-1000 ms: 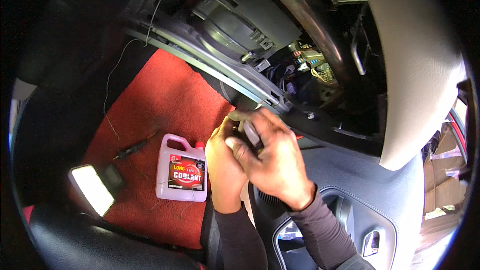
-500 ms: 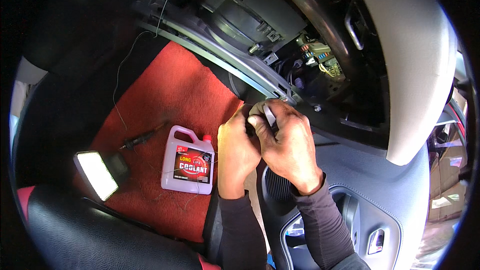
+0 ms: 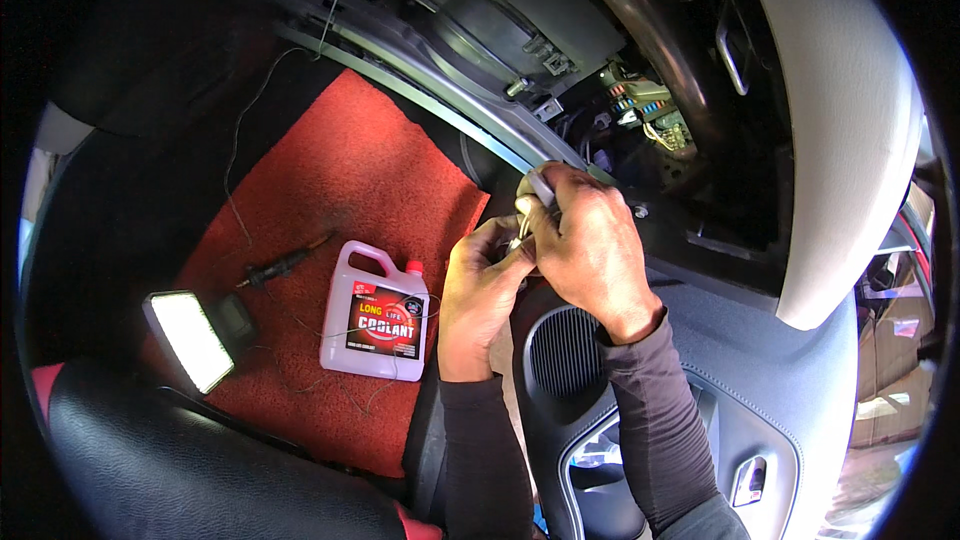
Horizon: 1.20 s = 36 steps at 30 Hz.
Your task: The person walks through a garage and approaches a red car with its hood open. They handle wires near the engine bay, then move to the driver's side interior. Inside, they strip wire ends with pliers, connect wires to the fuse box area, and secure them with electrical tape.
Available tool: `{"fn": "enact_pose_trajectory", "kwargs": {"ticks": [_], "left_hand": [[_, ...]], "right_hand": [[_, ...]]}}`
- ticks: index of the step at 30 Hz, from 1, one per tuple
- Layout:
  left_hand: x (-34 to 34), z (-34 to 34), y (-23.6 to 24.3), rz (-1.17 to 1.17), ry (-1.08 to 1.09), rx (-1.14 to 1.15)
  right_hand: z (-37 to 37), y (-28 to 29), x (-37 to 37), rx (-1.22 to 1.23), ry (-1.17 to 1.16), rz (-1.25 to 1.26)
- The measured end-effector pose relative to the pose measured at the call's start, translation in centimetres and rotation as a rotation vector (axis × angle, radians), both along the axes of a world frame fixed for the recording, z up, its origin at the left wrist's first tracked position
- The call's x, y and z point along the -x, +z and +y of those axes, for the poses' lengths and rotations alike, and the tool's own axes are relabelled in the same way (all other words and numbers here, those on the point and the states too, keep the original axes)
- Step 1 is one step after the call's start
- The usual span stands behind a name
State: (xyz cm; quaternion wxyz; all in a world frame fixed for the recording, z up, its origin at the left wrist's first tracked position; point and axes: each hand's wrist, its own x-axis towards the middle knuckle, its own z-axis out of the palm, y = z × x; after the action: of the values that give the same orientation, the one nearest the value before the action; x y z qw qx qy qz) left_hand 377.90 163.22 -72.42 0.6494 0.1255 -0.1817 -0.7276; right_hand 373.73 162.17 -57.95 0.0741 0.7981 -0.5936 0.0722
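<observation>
Saw a rectangular, white-lit lamp, red fibrous carpet and, on it, a pale-pink plastic jug, contents indeterminable. Found the bare left hand apparently pinching a thin, bright strand between both hands, then a small, grey, oblong object gripped in the bare right hand. Judged it fine two-handed handling, calling next for a steady pinch.

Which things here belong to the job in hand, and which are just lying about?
Seemingly in use:
small grey piece, kind unclear, in the right hand
left hand, close beside the right

Apparently lying about:
pale pink jug
slim dark tool
lit lamp, though perhaps lighting the work
</observation>
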Motion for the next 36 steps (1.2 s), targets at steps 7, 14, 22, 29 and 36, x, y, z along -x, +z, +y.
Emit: {"fn": "enact_pose_trajectory", "kwargs": {"ticks": [7,14,22,29,36], "left_hand": [[-2.2,0.1,-1.6,0.148,-0.022,-0.276],[-5.2,2.0,-0.2,-0.196,-0.011,-0.020],[-4.2,2.4,1.8,-0.170,-0.058,0.171],[-5.2,2.7,2.8,-0.378,-0.022,0.135],[-5.3,2.3,2.1,-0.191,0.154,-0.199]], "right_hand": [[1.0,-0.1,0.6,0.035,0.138,-0.250],[3.0,1.5,1.7,-0.127,0.221,-0.222],[6.1,2.1,2.2,0.019,0.092,-0.261],[5.6,3.5,1.5,-0.220,-0.150,-0.410],[15.0,1.0,2.1,-1.096,-0.586,-0.768]]}}
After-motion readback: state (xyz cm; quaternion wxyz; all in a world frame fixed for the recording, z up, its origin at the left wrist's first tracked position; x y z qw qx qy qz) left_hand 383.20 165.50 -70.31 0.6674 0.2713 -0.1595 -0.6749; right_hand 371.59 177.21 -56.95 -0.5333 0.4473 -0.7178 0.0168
